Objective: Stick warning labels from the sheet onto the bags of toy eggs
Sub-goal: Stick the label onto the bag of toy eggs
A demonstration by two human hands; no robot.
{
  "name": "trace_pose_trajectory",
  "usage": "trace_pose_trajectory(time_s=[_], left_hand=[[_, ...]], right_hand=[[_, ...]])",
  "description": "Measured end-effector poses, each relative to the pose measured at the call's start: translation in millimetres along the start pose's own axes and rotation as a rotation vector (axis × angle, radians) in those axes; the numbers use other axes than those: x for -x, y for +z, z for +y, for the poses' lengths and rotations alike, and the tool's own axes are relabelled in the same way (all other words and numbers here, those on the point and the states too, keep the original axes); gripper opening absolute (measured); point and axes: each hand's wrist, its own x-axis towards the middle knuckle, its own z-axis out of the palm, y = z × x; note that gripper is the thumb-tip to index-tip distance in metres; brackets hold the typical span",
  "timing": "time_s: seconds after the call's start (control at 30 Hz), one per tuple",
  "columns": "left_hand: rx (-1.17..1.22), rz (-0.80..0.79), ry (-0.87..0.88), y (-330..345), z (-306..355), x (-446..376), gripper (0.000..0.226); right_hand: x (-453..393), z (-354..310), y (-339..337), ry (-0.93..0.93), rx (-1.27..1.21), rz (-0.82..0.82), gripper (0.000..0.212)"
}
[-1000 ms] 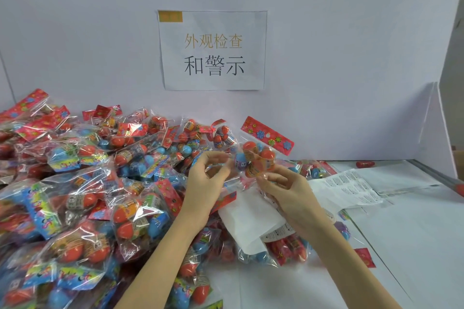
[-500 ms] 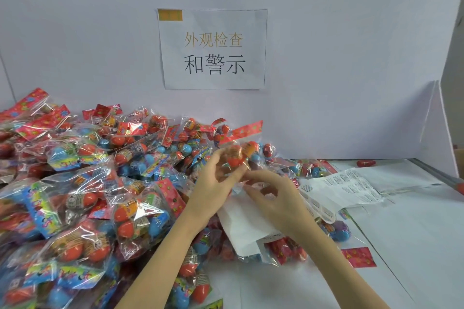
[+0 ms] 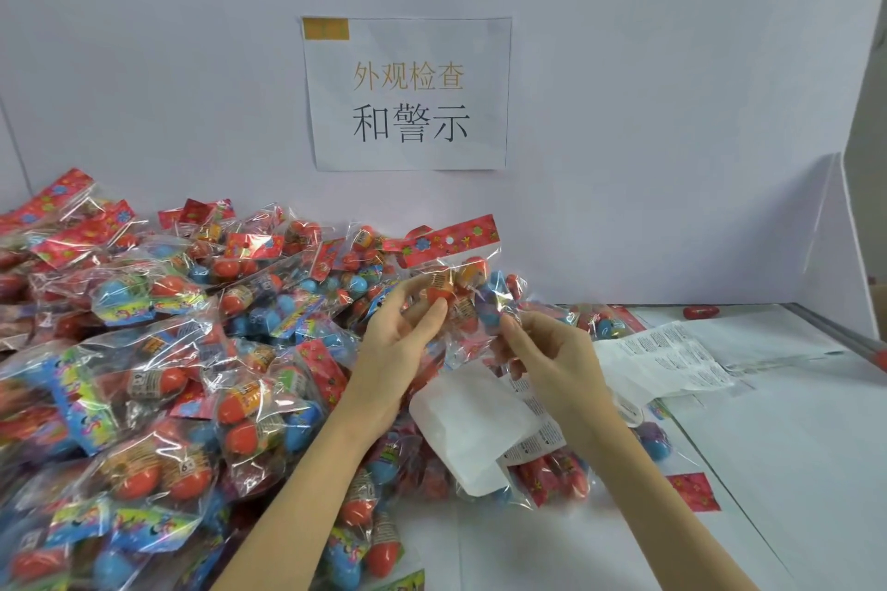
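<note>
Both hands hold one clear crinkly plastic bag of red and blue toy eggs (image 3: 458,290) above the heap.

Left hand (image 3: 398,341) grips its side with curled fingers; right hand (image 3: 552,360) pinches its lower edge; the white printed label sheet (image 3: 662,362) lies on the tabletop (image 3: 792,446).

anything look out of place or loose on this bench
One loose red egg lies alone on the table by the back wall, outside any bag. The label sheets lie curled and crumpled beside the hands rather than flat. The bag pile is just a heap.
</note>
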Motion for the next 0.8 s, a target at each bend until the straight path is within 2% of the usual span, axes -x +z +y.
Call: trace_pose_trajectory(time_s=[0.13,0.23,0.3,0.4,0.43,0.47,0.57,0.7,0.8], left_hand=[[-0.118,-0.039,0.039,1,3,1,0.027],[-0.103,-0.068,0.045,-1,0,1,0.035],[-0.072,-0.054,0.033,-2,-1,1,0.043],[-0.129,-0.051,0.051,-1,3,0,0.077],[-0.148,-0.042,0.059,0,3,0,0.082],[-0.152,-0.025,0.061,1,2,-1,0.076],[-0.162,0.051,0.077,1,-3,-1,0.041],[-0.166,0.154,0.130,-1,-5,-1,0.041],[-0.320,0.164,0.178,-1,-3,-2,0.019]], right_hand=[[-2,-1,-3,0.114,-0.217,-0.015,0.025],[-3,-1,-7,0.140,-0.361,0.015,0.027],[-4,-2,-10,0.087,-0.247,0.074,0.029],[-5,0,-10,-0.028,0.017,0.134,0.024],[-4,1,-9,-0.053,0.073,0.134,0.023],[-4,2,-8,-0.069,0.120,0.128,0.021],[-3,0,-5,-0.086,0.253,0.117,0.014],[0,0,2,-0.194,0.353,0.101,0.012],[4,4,7,-0.317,0.385,0.087,0.009]])
